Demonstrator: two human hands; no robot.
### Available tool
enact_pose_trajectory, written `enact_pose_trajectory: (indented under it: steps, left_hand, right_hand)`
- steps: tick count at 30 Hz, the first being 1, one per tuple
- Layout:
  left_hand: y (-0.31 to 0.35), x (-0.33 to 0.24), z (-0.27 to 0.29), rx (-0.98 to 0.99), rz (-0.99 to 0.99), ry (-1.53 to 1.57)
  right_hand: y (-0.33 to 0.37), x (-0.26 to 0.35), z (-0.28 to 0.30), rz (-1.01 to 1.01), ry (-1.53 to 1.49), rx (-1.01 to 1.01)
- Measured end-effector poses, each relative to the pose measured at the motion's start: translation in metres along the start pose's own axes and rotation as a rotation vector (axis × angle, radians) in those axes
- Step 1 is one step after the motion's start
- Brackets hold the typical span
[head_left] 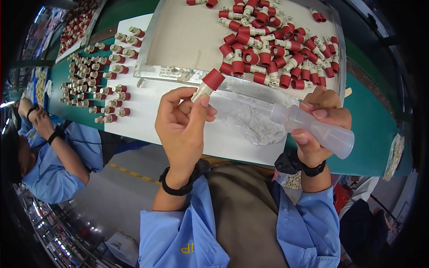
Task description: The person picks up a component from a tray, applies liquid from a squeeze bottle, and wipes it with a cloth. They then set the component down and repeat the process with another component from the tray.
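My left hand [184, 126] pinches a red-and-cream cylindrical plastic fitting [212, 80] between thumb and fingers. It is tilted, with its wide red end up and to the right. My right hand [328, 109] grips a translucent squeeze bottle [335, 137], which lies nearly sideways. Its thin clear nozzle points left toward the fitting; whether the tip touches it I cannot tell. Below the nozzle, a crumpled white cloth [257, 126] rests on a white sheet [178, 107]. Beyond my hands stands a metal-edged tray [178, 44] with a heap of similar fittings on its right side.
On the left, rows of upright fittings [117, 69] stand on the white sheet and green table [58, 107]. Another tray of fittings [82, 22] is farther left. A co-worker in a blue shirt [62, 161] works there. A clear bag of small pieces [394, 156] hangs at the right edge.
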State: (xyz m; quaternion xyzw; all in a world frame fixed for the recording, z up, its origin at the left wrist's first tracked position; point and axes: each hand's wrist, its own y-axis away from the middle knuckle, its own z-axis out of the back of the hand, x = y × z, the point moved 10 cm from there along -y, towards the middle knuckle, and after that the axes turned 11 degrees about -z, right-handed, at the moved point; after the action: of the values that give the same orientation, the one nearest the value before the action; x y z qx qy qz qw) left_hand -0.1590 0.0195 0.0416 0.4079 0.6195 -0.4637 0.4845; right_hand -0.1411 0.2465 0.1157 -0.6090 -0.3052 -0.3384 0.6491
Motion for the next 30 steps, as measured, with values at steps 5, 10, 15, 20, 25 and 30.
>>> enact_pose_trajectory:
  steps: [5,10,15,20,25,30]
  left_hand:
    - [-0.001,0.008,-0.004,0.01,0.076,0.164]
    - [-0.001,0.015,-0.005,0.012,0.162,0.241]
    - [0.002,0.03,-0.011,0.043,0.312,0.495]
    - [0.007,0.04,-0.02,0.069,0.488,0.75]
    - [0.011,0.038,-0.031,0.104,0.63,0.955]
    - [0.01,0.034,-0.014,0.044,0.587,0.881]
  right_hand:
    - [0.0,0.0,0.001,0.002,-0.001,0.0]
    - [0.0,0.0,0.001,0.0,-0.007,0.005]
    - [0.0,0.0,0.002,-0.002,-0.002,-0.002]
    - [0.0,-0.001,0.002,-0.011,0.023,-0.012]
    - [0.0,-0.003,0.001,-0.02,0.01,-0.009]
    - [-0.001,-0.005,-0.001,-0.053,-0.024,-0.019]
